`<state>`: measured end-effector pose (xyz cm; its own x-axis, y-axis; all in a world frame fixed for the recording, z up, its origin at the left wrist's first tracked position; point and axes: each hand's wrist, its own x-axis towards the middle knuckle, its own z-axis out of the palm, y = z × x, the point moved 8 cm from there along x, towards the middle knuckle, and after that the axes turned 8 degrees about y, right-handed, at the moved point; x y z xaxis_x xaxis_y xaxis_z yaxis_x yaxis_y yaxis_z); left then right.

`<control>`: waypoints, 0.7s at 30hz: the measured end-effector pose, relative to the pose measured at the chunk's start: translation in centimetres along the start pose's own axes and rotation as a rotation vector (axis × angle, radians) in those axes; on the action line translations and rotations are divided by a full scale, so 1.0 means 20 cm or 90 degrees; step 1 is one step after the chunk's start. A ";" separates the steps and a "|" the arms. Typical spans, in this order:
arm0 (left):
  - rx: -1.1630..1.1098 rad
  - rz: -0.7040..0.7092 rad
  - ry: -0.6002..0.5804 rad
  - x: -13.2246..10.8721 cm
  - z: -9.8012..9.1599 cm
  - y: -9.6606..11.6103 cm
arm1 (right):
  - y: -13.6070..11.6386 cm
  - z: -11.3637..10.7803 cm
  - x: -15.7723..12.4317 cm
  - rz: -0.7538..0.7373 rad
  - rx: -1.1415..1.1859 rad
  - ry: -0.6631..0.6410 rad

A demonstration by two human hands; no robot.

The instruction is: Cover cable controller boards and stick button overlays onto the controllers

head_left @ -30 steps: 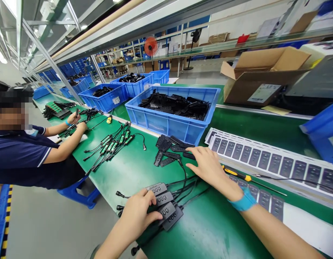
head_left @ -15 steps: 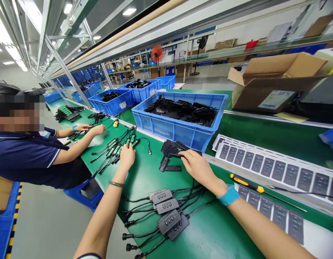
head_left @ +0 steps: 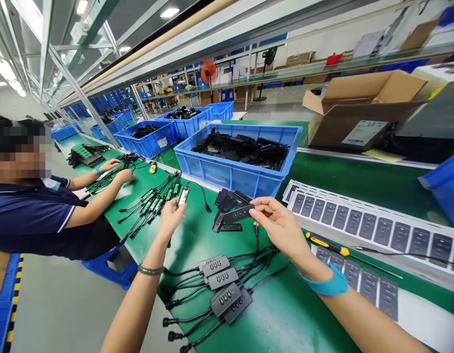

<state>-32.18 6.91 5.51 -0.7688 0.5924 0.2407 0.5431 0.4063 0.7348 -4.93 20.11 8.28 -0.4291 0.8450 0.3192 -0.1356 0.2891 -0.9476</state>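
A small cabled module is pinched between the thumb and fingers of the left hand, held up over the green workbench. A black plastic cover is pinched by the right hand, held in the air just beside a pile of loose covers. Wired black boxes are laid out on the near side, with a bundle of wired modules to the left. A blue crate of covers is placed farther off. A screwdriver is laid on the right beside label sheets. A co-worker is seated at the left.
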 end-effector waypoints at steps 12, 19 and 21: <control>-0.552 -0.143 -0.303 -0.53 -0.01 0.44 | -0.22 0.16 -0.04 -0.002 0.082 -0.023; -0.517 -0.144 -0.344 -0.66 0.03 0.48 | -0.26 0.20 -0.08 -0.042 0.079 -0.030; -0.495 -0.124 -0.333 -0.68 0.02 0.49 | -0.24 0.20 -0.09 -0.014 0.107 -0.035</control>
<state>-16.28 3.23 9.15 -0.4719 0.8753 -0.1058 -0.0991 0.0666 0.9929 -7.01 15.47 12.21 -0.4722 0.8119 0.3434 -0.2904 0.2246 -0.9302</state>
